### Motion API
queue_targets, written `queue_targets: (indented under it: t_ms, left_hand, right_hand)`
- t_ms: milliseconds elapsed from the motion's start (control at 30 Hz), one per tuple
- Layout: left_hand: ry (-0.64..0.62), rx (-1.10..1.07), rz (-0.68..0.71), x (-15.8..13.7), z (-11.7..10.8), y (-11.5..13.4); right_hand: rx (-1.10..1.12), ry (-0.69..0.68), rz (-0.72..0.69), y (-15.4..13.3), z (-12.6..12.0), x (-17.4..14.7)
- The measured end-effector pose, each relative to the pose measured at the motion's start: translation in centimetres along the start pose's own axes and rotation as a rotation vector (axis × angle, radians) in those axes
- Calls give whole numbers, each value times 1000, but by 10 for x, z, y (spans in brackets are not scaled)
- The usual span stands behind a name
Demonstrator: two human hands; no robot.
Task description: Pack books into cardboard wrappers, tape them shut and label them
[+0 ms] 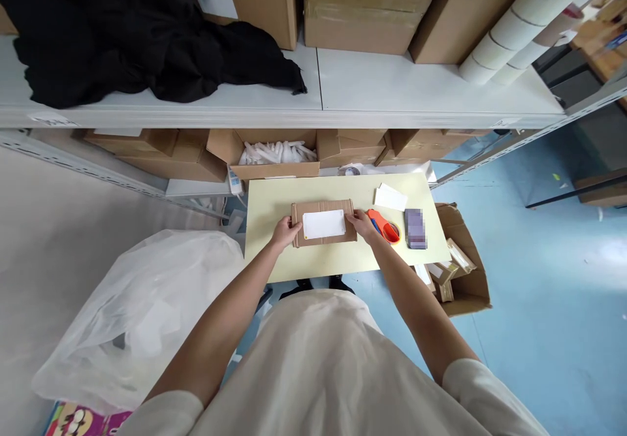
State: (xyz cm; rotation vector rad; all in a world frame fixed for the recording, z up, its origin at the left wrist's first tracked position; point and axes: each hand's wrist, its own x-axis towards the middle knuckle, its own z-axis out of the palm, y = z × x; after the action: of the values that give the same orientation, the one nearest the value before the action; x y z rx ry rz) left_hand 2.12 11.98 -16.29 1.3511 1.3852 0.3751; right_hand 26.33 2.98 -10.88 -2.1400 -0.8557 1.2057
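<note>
A flat brown cardboard box (321,240) lies on the pale yellow table (264,260), with a white label (324,224) on its top. My left hand (286,232) grips the box's left end, thumb on top. At the right end my right hand (361,223) holds it the same way, its fingers partly hidden. Just right of that hand lies an orange tape dispenser (382,224) with a blue part. White paper slips (390,196) and a purplish, blurred rectangular object (415,229) rest further right on the table.
Right of the table stands an open carton (470,292) with several small boxes in it. A big translucent plastic bag (147,318) fills the left floor. Behind, a shelf (372,90) bears black cloth (147,38), cartons and label rolls (514,31); below it, a box (274,170) holds white plastic items.
</note>
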Motion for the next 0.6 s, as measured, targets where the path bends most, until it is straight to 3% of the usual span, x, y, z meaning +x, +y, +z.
queue_targets:
  t_ms: [100, 167, 267, 333, 433, 600]
  left_hand:
    - [-40, 21, 7, -1, -2, 2]
    - [9, 119, 64, -7, -4, 7]
    - [88, 459, 363, -21, -3, 20]
    - [8, 683, 578, -27, 4, 33]
    - [-142, 903, 693, -26, 20, 51]
    - [-174, 1051, 667, -14, 41, 67]
  right_hand:
    - [21, -1, -46, 9, 0, 0]
    - [-23, 77, -108, 23, -6, -3]
    - [-267, 277, -161, 51, -24, -14]
    - [-468, 336, -121, 69, -34, -23]
    - [-661, 297, -9, 86, -39, -31]
    - [-781, 186, 144, 91, -35, -17]
